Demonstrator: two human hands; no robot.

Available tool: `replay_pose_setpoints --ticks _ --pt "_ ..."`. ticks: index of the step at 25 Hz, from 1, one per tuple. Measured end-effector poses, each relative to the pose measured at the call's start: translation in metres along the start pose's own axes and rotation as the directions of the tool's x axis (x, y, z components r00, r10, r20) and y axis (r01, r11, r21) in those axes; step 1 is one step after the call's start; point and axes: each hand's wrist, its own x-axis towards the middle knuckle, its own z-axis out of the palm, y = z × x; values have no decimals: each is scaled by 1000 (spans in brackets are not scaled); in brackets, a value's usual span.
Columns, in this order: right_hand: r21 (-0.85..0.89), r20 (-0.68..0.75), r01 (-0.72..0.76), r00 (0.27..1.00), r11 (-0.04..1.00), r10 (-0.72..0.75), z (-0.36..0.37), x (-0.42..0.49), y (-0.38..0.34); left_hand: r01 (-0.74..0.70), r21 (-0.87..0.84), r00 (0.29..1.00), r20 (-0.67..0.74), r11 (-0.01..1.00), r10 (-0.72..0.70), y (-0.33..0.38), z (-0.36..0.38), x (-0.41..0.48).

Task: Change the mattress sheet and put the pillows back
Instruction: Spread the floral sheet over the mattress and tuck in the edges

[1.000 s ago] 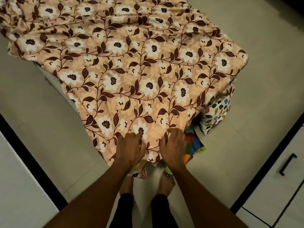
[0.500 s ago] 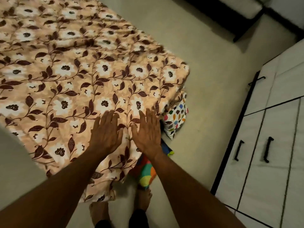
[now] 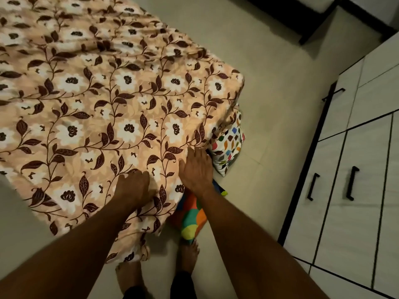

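A peach sheet [image 3: 112, 108] with white flowers and brown leaves covers the mattress and hangs over its near edge. My left hand [image 3: 133, 186] lies flat on the sheet near that edge, fingers straight. My right hand [image 3: 195, 169] presses flat on the sheet at the mattress's near right side, fingers straight and reaching toward the corner. A white pillow [image 3: 228, 147] with coloured shapes sits on the floor against the mattress's right corner. A bright multicoloured cloth [image 3: 190, 221] lies on the floor under my right forearm.
Pale tiled floor [image 3: 269, 126] surrounds the mattress. White cabinet doors [image 3: 356, 180] with black handles stand on the right. Dark furniture [image 3: 302, 16] is at the top right. My bare feet [image 3: 187, 255] stand at the near edge.
My view swung left to right along the mattress. Both hands slid over the sheet toward the right corner, and the right hand now reaches nearer the pillow.
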Motion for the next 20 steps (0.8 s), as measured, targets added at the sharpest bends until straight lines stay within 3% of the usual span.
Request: replay_pose_setpoints --ticks 2,5,7,8,9,11,12,14,16,18,20 --pt "-48 -21 -14 1000 999 13 16 19 3 -65 -56 995 -73 996 61 6 11 8" --pt "-127 -98 66 992 990 -79 31 52 19 -206 -79 956 -231 975 183 27 12 29" --pt "-41 -138 41 989 998 -46 33 68 32 -270 -101 928 -293 958 231 48 3 46" --pt "51 -155 -37 987 998 44 31 72 38 -279 -115 924 -301 953 234 59 -4 52" --pt "190 -143 -165 971 968 193 28 77 42 -253 -136 935 -290 958 206 70 -10 58" --pt "479 29 -466 855 744 517 30 95 52 -121 -167 972 -219 979 83 89 -19 72" --pt "578 142 -559 787 595 601 32 107 58 -72 -139 982 -186 988 45 96 -23 79" --pt "693 268 -592 740 410 616 38 128 68 -42 -89 993 -111 995 32 101 -28 90" --pt "744 279 -569 741 351 611 46 135 77 -42 -139 999 -4 989 41 98 -38 98" --pt "735 228 -552 749 395 622 52 135 90 -84 -213 987 114 973 110 93 -43 107" --pt "677 201 -595 715 433 669 55 137 110 -159 -300 971 126 941 204 100 -43 110"
